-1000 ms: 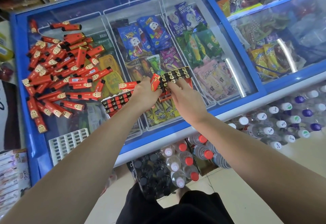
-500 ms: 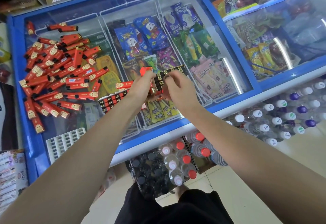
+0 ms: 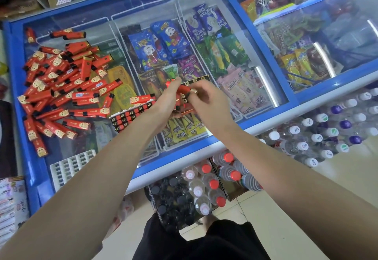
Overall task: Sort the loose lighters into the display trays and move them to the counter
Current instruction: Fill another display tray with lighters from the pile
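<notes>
**Hands at a filled tray above the freezer lid**

Nearest the camera, packs of bottled water (image 3: 206, 180) stand on the floor against the freezer front. An empty white display tray (image 3: 69, 165) lies at the near left corner of the glass freezer lid (image 3: 143, 14).

Above the near middle of the lid, both hands meet at one filled display tray (image 3: 196, 81), which is tilted and partly covered by the fingers. The left hand (image 3: 165, 100) has its fingers curled around a red lighter (image 3: 173, 85), held against the tray's left side. The right hand (image 3: 204, 98) pinches the tray's near edge; motion blur makes the exact finger contact hard to read (it appears to be thumb and forefinger).

Just left of the left wrist, a second filled tray (image 3: 128, 116) rests flat on the glass, black lighter tops facing up.

Farther left, the loose lighters (image 3: 61, 83) lie in a scattered pile over the lid's left section, well apart from the hands. Ice-cream packets (image 3: 163, 43) show beneath the glass.
</notes>
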